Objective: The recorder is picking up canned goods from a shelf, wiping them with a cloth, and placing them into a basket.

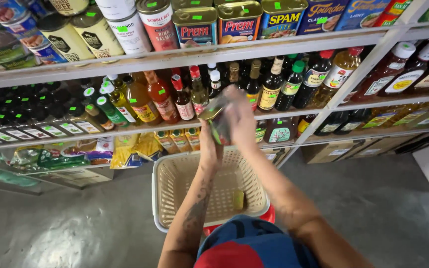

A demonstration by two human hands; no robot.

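Both my hands are raised over a cream plastic shopping basket (170, 188), holding one blurred can (215, 113) with a gold lid and a dark label. My left hand (210, 140) grips it from below. My right hand (238, 115) covers its right side and top. The can is tilted and sits in front of the bottle shelf. Inside the basket a small yellow-green item (238, 199) lies near the right wall. A blue and red cap brim (249, 244) hides the near edge of the basket.
Metal shelves (184, 55) fill the wall ahead. Tins and cans stand on the top shelf, sauce and oil bottles (161, 99) on the middle one, packets (125, 149) low down. A cardboard box (343, 149) sits under the right shelf. The floor is grey concrete (75, 223).
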